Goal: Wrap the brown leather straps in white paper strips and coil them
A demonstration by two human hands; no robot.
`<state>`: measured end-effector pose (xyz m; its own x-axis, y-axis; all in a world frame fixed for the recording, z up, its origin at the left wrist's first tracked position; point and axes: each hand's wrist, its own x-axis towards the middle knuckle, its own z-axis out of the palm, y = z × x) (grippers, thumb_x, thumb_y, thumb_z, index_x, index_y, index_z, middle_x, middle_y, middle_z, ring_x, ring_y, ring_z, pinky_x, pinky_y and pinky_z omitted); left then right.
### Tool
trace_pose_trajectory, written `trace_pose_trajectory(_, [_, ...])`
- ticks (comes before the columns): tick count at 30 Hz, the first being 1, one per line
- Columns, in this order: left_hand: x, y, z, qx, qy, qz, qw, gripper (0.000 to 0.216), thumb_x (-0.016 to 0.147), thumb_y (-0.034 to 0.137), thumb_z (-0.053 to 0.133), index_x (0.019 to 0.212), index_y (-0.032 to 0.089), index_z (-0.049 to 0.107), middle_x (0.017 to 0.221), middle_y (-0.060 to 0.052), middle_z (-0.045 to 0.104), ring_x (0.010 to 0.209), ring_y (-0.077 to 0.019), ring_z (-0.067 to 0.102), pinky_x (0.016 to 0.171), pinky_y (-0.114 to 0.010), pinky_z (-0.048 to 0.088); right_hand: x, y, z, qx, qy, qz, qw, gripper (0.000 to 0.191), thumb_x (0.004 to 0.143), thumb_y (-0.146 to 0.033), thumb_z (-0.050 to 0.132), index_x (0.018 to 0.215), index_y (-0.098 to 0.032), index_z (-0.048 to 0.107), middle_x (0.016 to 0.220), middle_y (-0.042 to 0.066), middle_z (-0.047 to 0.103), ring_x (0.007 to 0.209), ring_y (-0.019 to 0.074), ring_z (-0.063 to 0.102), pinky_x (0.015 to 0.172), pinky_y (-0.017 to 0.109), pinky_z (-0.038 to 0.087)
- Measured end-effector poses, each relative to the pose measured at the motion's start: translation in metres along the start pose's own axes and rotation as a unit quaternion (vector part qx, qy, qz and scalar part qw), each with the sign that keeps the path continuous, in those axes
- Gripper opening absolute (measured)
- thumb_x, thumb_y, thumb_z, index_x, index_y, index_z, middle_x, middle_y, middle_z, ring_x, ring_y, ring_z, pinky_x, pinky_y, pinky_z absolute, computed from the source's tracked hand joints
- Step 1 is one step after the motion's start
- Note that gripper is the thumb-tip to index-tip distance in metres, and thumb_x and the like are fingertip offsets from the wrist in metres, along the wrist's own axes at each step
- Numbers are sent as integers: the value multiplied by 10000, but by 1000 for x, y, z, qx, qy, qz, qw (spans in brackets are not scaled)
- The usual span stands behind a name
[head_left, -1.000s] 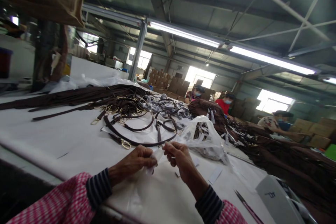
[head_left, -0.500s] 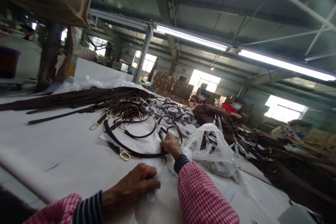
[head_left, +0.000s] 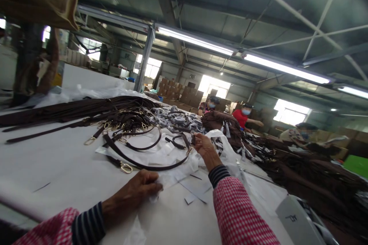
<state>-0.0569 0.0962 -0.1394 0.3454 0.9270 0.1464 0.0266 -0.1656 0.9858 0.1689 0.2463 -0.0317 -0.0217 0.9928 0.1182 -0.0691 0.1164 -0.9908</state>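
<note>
My left hand (head_left: 139, 188) rests on the white table (head_left: 57, 168) with its fingers pinched on a small clear plastic bag (head_left: 161, 183). My right hand (head_left: 202, 146) is stretched forward over the table, its fingers closed on the end of a dark brown strap (head_left: 149, 165) with a gold clasp. That strap curves across white plastic sheets in front of me. Both my sleeves are pink checked with striped cuffs.
A pile of brown straps with gold clips (head_left: 115, 113) lies at the left. A clear bag of folded items (head_left: 227, 149) sits right of my right hand. Paper strips (head_left: 195, 193) lie near me. Brown goods (head_left: 301, 172) cover the right. Other people (head_left: 244, 116) work farther along.
My right hand left the small bag, reached forward to the straps and now lifts one strap's end slightly to the right. My left hand stays on the bag.
</note>
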Motion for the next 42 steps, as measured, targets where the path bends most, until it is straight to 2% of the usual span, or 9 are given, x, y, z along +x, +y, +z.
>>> trace_pose_trajectory(4, [-2, 9, -3, -39, 19, -32, 999, 463, 746, 571, 834, 736, 122, 722, 668, -26, 665, 574, -121, 476, 557, -243, 319, -70, -12, -20, 122, -44, -2, 991, 258, 750, -240, 819, 735, -172, 571, 542, -89, 430, 431, 31, 323, 374, 117, 260])
trace_pose_trajectory(9, [-20, 29, 31, -152, -2, -39, 988, 417, 771, 497, 861, 1020, 164, 828, 1032, -100, 775, 791, -178, 615, 733, -276, 464, -190, 28, -20, 139, -162, 93, 973, 207, 611, -185, 806, 752, -124, 668, 509, -77, 452, 402, 25, 315, 393, 163, 204])
trace_pose_trajectory(15, [-62, 42, 86, -225, -7, -34, 974, 322, 796, 444, 845, 814, 129, 783, 754, -57, 718, 658, -155, 589, 644, -253, 457, -278, 64, -21, 41, -221, 140, 964, 226, 575, -186, 847, 739, -126, 704, 621, -6, 623, 529, 93, 500, 507, 213, 319])
trace_pose_trajectory(19, [-97, 56, 96, -185, -42, -57, 980, 379, 830, 494, 800, 861, 117, 783, 770, -75, 736, 667, -185, 620, 601, -249, 433, -292, 60, -22, 165, -256, 171, 937, 415, 669, -313, 872, 1028, -147, 746, 727, 9, 655, 568, 102, 536, 547, 216, 361])
trace_pose_trajectory(22, [-120, 58, 101, -130, -68, -62, 987, 394, 833, 503, 799, 879, 112, 785, 811, -80, 751, 703, -196, 631, 620, -251, 422, -295, 58, -16, 206, -256, 190, 925, 338, 777, -355, 834, 1010, -123, 759, 739, 21, 633, 580, 86, 517, 535, 198, 345])
trace_pose_trajectory(26, [-136, 40, 98, -78, -18, -74, 994, 409, 858, 532, 760, 871, 123, 754, 771, -44, 717, 677, -171, 589, 602, -240, 405, -295, 60, -8, 161, -222, 207, 939, 328, 762, -365, 874, 928, -110, 751, 594, -33, 537, 450, 31, 334, 431, 174, 200])
trace_pose_trajectory(33, [-155, 11, 67, 10, 105, -67, 992, 371, 881, 511, 718, 819, 145, 734, 761, -21, 684, 713, -177, 573, 634, -247, 427, -272, 11, -17, 123, -103, 89, 983, 412, 794, -461, 834, 1051, -172, 693, 784, 93, 768, 468, 74, 458, 418, 160, 297])
trace_pose_trajectory(38, [-164, 4, 63, 85, 119, -82, 986, 350, 924, 476, 653, 801, 158, 733, 769, -12, 664, 750, -177, 547, 678, -255, 410, -257, -9, -16, 139, -148, 94, 975, 321, 827, -395, 735, 1046, -161, 702, 853, 154, 791, 484, 113, 511, 411, 186, 288])
trace_pose_trajectory(42, [-164, -10, 63, 56, 116, -96, 987, 406, 897, 546, 671, 787, 158, 721, 732, 0, 616, 696, -163, 503, 609, -246, 372, -252, -2, -9, 166, -183, 156, 956, 470, 828, -573, 694, 970, -125, 722, 864, 200, 781, 517, 140, 547, 439, 216, 346])
